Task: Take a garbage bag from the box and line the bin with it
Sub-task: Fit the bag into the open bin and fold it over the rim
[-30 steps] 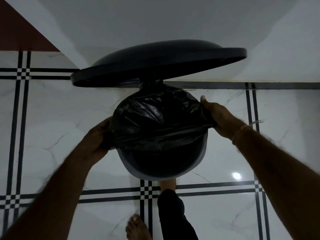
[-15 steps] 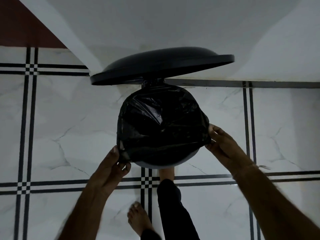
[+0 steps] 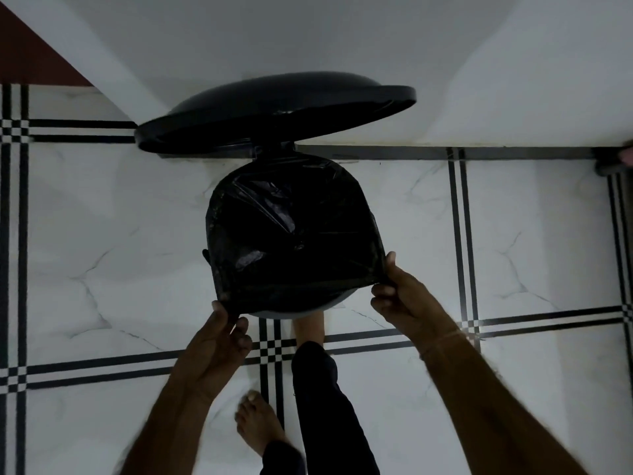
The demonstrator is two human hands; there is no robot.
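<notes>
A black garbage bag (image 3: 294,234) is stretched over the mouth of a round pedal bin, whose grey rim (image 3: 274,314) shows only as a thin sliver at the near edge. The bin's black lid (image 3: 274,114) stands raised behind it. My left hand (image 3: 219,344) pinches the bag's hem at the near left of the rim. At the near right, my right hand (image 3: 400,299) grips the hem. One foot (image 3: 308,325) rests at the bin's base, where the pedal is hidden. The bag box is not in view.
The bin stands on white marble floor tiles (image 3: 102,252) with black stripe borders, close to a white wall (image 3: 308,39). My other bare foot (image 3: 255,423) stands on the floor near the bottom. A dark object (image 3: 613,162) sits at the wall's base, far right.
Both hands have slid from the bin's sides to its near edge, drawing the bag's hem forward until it covers almost the whole opening. The view has shifted slightly.
</notes>
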